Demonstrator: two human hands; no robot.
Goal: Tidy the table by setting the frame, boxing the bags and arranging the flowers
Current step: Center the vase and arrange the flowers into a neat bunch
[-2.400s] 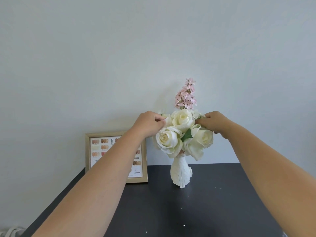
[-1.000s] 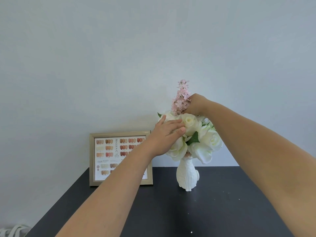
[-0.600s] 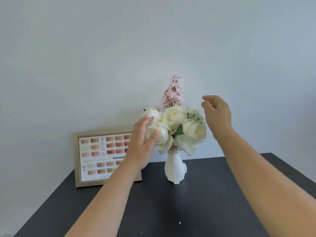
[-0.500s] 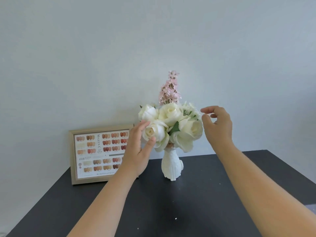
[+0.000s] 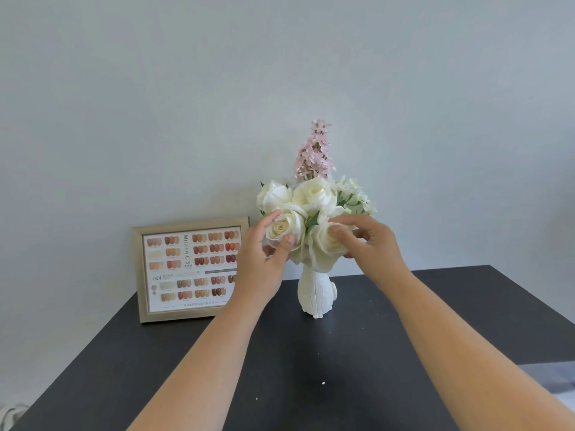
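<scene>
A bunch of white roses (image 5: 312, 197) with a tall pink flower spike (image 5: 315, 154) stands in a white ribbed vase (image 5: 315, 295) at the back of the black table (image 5: 342, 368). My left hand (image 5: 264, 259) cups the lower left rose (image 5: 283, 229), thumb and fingers around it. My right hand (image 5: 368, 244) pinches the lower right rose (image 5: 326, 244) with fingertips. A gold-edged frame (image 5: 189, 269) showing a nail colour chart leans upright against the wall, left of the vase. No bags or box are in view.
A plain pale wall (image 5: 280, 73) rises right behind the table. The table's right edge (image 5: 529, 309) runs near my right forearm, with grey floor beyond. A few white specks (image 5: 323, 383) lie on the tabletop.
Both hands have come down from the upper blooms and closed in on the two lower front roses. The view has tilted down, showing more tabletop.
</scene>
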